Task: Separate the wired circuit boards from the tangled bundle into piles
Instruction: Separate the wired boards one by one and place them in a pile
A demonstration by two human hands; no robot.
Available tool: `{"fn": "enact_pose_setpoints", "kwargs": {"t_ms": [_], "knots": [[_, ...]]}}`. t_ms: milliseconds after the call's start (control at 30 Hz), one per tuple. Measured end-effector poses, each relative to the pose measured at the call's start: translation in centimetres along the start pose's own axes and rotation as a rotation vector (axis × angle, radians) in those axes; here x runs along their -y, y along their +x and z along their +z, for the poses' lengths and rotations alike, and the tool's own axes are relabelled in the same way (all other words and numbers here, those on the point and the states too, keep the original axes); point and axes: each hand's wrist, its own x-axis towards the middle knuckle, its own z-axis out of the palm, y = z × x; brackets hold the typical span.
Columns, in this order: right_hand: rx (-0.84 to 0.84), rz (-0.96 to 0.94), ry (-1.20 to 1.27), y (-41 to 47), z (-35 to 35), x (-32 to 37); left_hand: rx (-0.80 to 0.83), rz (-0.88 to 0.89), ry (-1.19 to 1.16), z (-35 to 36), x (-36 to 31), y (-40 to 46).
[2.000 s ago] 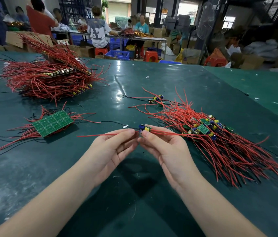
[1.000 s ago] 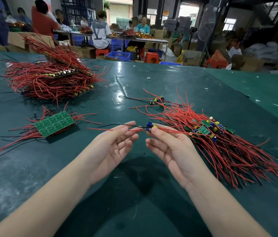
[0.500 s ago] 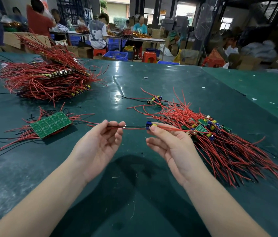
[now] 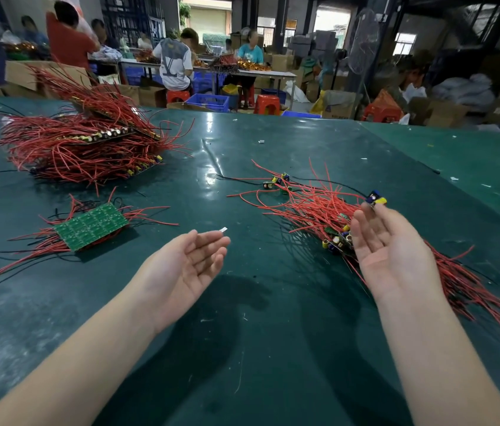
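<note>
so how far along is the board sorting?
Done: one small board lies apart, beyond the bundle. In hand: right hand lifts a small blue-and-yellow board at its fingertips; left hand open, empty. Left: the red-wired bundle beside the right hand still holds several boards.

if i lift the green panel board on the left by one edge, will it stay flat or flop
The green panel board looks like a rigid flat sheet, so it probably stays flat. The red wires fanning out beneath it are thin and curved; they would likely dangle and perhaps snag.
</note>
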Motion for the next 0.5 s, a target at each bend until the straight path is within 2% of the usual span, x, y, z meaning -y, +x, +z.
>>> {"fn": "enact_pose_setpoints", "kwargs": {"t_ms": [233,500], "knots": [[-0.070,0.044,0.075,0.4,-0.3,0.2,-0.025,0.012,-0.005,0.0,-0.3,0.0],[0.000,-0.016,0.043,-0.7,0.7,0.2,-0.050,0.039,0.025,-0.2,-0.5,0.1]]}}
